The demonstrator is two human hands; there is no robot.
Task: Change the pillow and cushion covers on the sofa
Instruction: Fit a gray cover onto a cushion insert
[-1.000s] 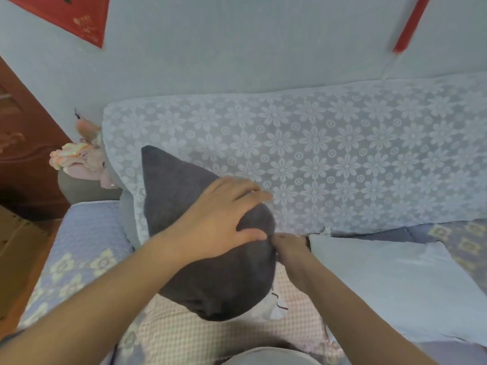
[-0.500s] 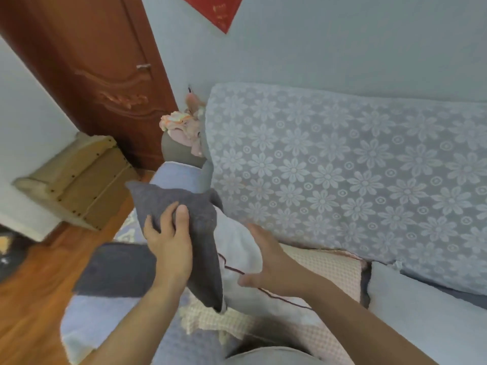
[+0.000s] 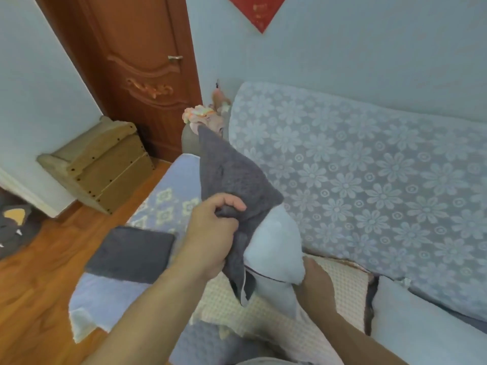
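Observation:
My left hand (image 3: 210,233) grips a bunched fold of a dark grey cushion cover (image 3: 232,177), which stands up in a point over the upper end of a white pillow insert (image 3: 274,248). The lower half of the insert is bare. My right hand (image 3: 313,275) holds the insert's bottom corner from behind; its fingers are hidden by the insert. Both are held above the sofa seat, in front of the backrest with its floral lace cover (image 3: 369,180).
A folded dark grey cover (image 3: 131,254) lies flat on the sofa seat's left edge. A checked pink cloth (image 3: 340,288) covers the seat under my hands. A white pillow (image 3: 421,320) lies at right. A wooden box (image 3: 97,164), a door and wood floor are at left.
The grey cover has come off most of the pillow, baring the white insert. My left hand has bunched it and pulled it up. The view swung left, revealing the door and floor.

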